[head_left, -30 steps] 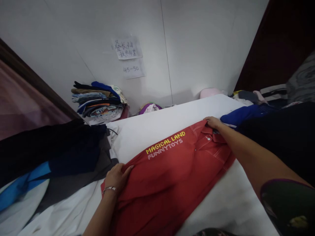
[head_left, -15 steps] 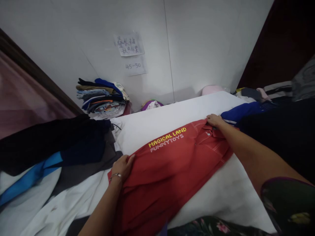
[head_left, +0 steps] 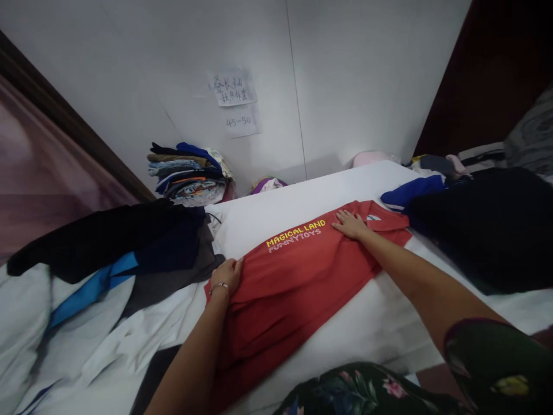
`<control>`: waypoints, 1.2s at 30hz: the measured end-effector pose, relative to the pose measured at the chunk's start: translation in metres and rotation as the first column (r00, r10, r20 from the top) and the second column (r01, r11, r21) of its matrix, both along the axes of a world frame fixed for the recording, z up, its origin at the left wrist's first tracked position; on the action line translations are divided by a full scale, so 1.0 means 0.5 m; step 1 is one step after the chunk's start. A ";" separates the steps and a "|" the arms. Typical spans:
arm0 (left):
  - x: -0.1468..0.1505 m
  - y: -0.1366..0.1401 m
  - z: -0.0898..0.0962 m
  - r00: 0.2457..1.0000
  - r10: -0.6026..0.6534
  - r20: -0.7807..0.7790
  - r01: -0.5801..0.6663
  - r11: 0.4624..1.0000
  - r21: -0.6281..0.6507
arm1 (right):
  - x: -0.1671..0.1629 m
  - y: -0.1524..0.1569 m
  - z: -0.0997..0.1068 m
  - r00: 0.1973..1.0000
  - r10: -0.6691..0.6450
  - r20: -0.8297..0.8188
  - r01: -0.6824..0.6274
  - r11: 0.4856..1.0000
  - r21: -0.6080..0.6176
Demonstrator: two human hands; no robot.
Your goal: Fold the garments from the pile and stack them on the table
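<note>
A red jacket (head_left: pixel 298 276), printed "MAGICAL LAND FUNNYTOYS" in yellow and white, lies folded lengthwise across the white table (head_left: pixel 328 193). My left hand (head_left: pixel 227 275), with a bracelet at the wrist, is closed on the jacket's left end near its far edge. Toward the collar end, my right hand (head_left: pixel 351 225) rests flat on the fabric with its fingers spread. A whitish label shows at the collar, just right of that hand. The jacket's near left part runs out of view behind my left forearm.
Black, blue and white garments (head_left: pixel 173 242) are heaped at left. A stack of folded clothes (head_left: pixel 190 173) stands by the wall. Dark clothing (head_left: pixel 484 225) and a blue garment (head_left: pixel 410 193) lie at right. Handwritten paper signs (head_left: pixel 233 86) hang on the wall.
My right hand has let go of the collar end and moved left, down flat onto the jacket. The collar end now lies flatter, its label showing. My left hand keeps its hold.
</note>
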State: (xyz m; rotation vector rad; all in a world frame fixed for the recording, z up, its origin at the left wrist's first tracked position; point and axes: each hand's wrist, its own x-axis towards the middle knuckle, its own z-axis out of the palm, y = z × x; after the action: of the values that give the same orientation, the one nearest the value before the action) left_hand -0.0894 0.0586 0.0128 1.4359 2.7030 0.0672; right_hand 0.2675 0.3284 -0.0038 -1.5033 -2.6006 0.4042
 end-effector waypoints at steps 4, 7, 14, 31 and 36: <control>0.000 0.003 -0.001 1.000 -0.005 0.013 0.005 1.000 -0.006 | 0.008 -0.009 -0.007 0.999 -0.034 0.037 0.037 0.997 -0.071; 0.000 0.004 -0.004 1.000 -0.001 0.011 0.001 1.000 0.012 | -0.012 -0.042 0.009 0.998 -0.046 0.030 0.048 0.997 -0.057; 0.003 0.000 -0.008 0.998 0.012 0.054 -0.015 0.998 0.064 | -0.075 -0.284 -0.028 0.939 0.328 -0.103 -0.307 0.935 0.179; -0.006 -0.153 -0.009 0.959 0.178 0.222 -0.238 0.929 0.283 | -0.021 -0.339 -0.079 0.881 0.456 -0.122 -0.409 0.866 0.287; 0.010 -0.177 -0.027 0.916 0.254 0.311 -0.336 0.908 0.250 | -0.019 -0.336 -0.097 0.883 0.454 -0.115 -0.392 0.851 0.351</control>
State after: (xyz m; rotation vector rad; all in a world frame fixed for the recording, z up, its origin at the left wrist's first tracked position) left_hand -0.0842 -0.0298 -0.0006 0.9595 2.7303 0.6688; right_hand 0.2579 0.1604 -0.0522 -0.7397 -2.6618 0.1412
